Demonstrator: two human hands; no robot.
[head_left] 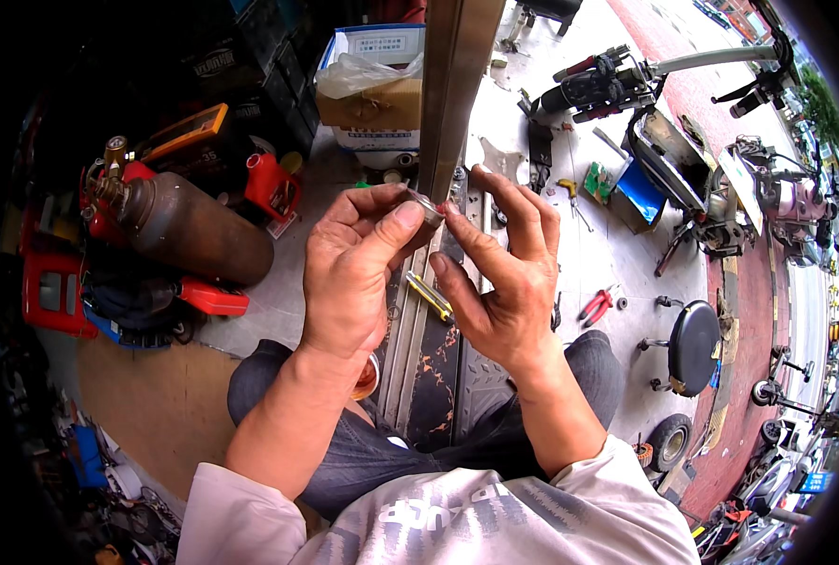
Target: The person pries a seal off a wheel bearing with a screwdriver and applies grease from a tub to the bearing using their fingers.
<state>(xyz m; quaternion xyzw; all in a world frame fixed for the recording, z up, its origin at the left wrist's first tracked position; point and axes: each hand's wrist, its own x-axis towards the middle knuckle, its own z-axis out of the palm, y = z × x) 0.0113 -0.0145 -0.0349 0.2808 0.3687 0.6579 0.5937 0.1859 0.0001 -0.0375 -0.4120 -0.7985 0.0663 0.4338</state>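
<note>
L hand (349, 273) has thumb + fingertips pinched on a small rnd metal part (430, 209), held up above the metal door track (402, 348), in front of the upright post (457, 85). R hand (509, 273) is mostly spread, index tip at the part's R side, thumb apart below; can't tell if that fingertip presses. Yellow-handled tool (429, 297) lies over the track, below the hands. Containers: blue/white box (382, 139) sits on the floor (589, 254) just L of the post, w/ a clear plastic bag (363, 75) in its top; contents under it can't be told. Farther L, a rusty-brown gas cylinder (198, 231) w/ brass valve (115, 146) lies tilted, and a red jug (267, 188) stands near it, contents hidden. A rnd bowl (367, 377) w/ reddish-brown stuff in it shows partly behind the L forearm, near the track's L edge. Toward the floor's R edge, by the red paving (749, 367), an open carton (622, 213) shows blue inside, lining or contents unclear. Red-handled pliers (596, 306) lie on the floor btwn R hand and a blk rnd stool (694, 348).
</note>
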